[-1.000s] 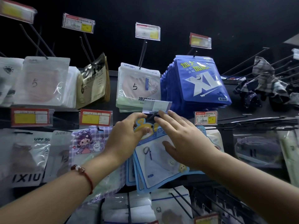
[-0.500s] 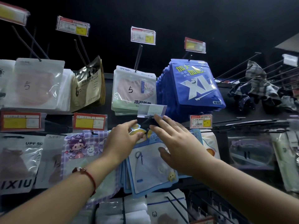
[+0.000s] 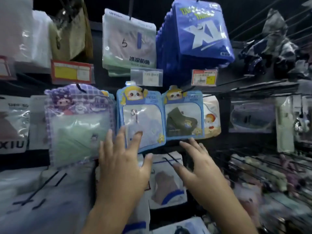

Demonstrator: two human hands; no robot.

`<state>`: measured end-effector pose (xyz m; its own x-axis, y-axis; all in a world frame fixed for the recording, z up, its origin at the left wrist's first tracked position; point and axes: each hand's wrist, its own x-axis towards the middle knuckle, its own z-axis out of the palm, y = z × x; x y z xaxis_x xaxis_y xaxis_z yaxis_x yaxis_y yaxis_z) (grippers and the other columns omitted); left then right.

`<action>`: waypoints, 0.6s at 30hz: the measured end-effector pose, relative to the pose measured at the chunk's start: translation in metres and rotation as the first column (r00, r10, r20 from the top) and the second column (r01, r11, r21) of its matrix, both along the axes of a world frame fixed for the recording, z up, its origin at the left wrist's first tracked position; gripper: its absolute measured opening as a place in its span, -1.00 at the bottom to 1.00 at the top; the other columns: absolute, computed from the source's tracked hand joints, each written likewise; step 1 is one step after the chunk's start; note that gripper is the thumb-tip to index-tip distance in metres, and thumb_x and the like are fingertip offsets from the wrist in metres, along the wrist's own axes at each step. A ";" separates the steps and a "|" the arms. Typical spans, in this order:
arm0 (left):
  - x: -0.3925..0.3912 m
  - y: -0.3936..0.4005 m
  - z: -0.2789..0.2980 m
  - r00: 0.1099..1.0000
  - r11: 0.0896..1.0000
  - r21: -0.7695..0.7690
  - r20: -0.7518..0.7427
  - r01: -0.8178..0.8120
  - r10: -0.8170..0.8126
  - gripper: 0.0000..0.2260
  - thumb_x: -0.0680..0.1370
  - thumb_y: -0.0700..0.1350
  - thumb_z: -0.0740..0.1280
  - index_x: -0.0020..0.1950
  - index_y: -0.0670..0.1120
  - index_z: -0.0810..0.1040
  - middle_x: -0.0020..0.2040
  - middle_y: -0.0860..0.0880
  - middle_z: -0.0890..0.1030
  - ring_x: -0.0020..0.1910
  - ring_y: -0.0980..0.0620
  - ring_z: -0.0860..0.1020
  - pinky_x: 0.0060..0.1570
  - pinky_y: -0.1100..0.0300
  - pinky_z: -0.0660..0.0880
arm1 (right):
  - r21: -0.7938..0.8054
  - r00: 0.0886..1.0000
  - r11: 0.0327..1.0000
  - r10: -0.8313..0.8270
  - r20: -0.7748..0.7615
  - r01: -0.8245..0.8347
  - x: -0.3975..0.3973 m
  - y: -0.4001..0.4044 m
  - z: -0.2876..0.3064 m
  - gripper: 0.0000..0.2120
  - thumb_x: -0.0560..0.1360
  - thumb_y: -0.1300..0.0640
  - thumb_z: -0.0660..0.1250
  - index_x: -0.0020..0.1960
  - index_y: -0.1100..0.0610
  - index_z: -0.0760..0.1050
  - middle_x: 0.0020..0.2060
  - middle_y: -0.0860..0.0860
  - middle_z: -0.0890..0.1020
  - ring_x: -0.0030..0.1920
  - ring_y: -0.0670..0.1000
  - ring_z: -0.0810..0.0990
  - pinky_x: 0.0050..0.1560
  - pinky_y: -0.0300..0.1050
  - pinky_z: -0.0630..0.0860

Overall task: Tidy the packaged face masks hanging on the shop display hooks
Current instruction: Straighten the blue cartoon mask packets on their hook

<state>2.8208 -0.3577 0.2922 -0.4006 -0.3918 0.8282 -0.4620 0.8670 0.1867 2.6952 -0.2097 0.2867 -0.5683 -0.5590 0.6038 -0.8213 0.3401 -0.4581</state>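
Hanging upright, long axis vertical, side by side with edges touching on middle-row hooks: two blue cartoon mask packs (image 3: 141, 119) (image 3: 184, 115), purple pack (image 3: 79, 122) crowding left, left hand (image 3: 121, 166) spread against the first, right hand (image 3: 197, 164) spread just below the second.

I count two blue cartoon packs (image 3: 141, 119) (image 3: 184, 115), one purple pack (image 3: 79, 122), three price tags (image 3: 71, 71) (image 3: 146, 76) (image 3: 204, 77).

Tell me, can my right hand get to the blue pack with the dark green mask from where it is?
Probably yes. The right hand is open just below the blue pack with the dark green mask, fingertips near its bottom edge, and nothing lies between them.
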 end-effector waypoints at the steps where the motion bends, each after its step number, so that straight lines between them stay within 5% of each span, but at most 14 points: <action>1: 0.000 0.005 -0.007 1.000 1.000 0.023 0.021 -0.016 0.015 -0.46 0.50 0.20 0.32 0.46 0.10 0.44 0.50 -0.14 0.38 0.51 -0.27 0.26 0.47 -0.21 0.14 | 0.004 0.999 1.000 0.024 0.022 -0.024 0.002 0.000 -0.011 -0.42 0.56 -0.17 0.27 0.52 -0.24 0.14 0.56 -0.25 -0.02 0.56 -0.13 -0.14 0.54 -0.05 0.01; 7: 0.002 0.031 -0.017 0.991 0.992 0.117 0.133 -0.047 0.032 -0.39 0.42 0.29 0.14 0.38 0.08 0.53 0.38 -0.13 0.52 0.37 -0.26 0.46 0.30 -0.24 0.40 | -0.021 0.999 1.000 0.002 0.045 -0.001 -0.020 0.008 -0.028 -0.46 0.56 -0.13 0.28 0.50 -0.23 0.20 0.56 -0.22 0.06 0.56 -0.10 -0.08 0.54 -0.01 0.03; 12: -0.016 0.070 -0.009 0.990 0.964 0.266 0.141 -0.017 -0.021 -0.41 0.57 0.34 0.10 0.57 0.31 0.03 0.62 0.13 0.03 0.57 0.05 0.04 0.51 0.11 0.05 | -0.085 0.998 0.996 -0.028 0.061 0.034 -0.036 0.018 -0.024 -0.51 0.57 -0.11 0.27 0.48 -0.20 0.27 0.54 -0.21 0.15 0.56 -0.10 0.01 0.53 -0.03 0.08; 18: -0.061 0.072 -0.002 0.986 0.958 0.288 0.162 -0.006 -0.042 -0.44 0.60 0.29 0.14 0.58 0.29 0.06 0.62 0.12 0.02 0.56 0.03 0.08 0.48 0.05 0.14 | -0.123 0.997 0.992 0.034 0.076 -0.024 -0.078 0.033 -0.009 -0.48 0.56 -0.10 0.30 0.49 -0.16 0.28 0.52 -0.19 0.22 0.52 -0.11 0.15 0.48 -0.01 0.22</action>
<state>2.7596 -0.2861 0.2905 -0.5310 -0.5942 0.6041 -0.4922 0.7966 0.3509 2.6175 -0.1772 0.2775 -0.6011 -0.5008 0.6228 -0.7900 0.2545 -0.5578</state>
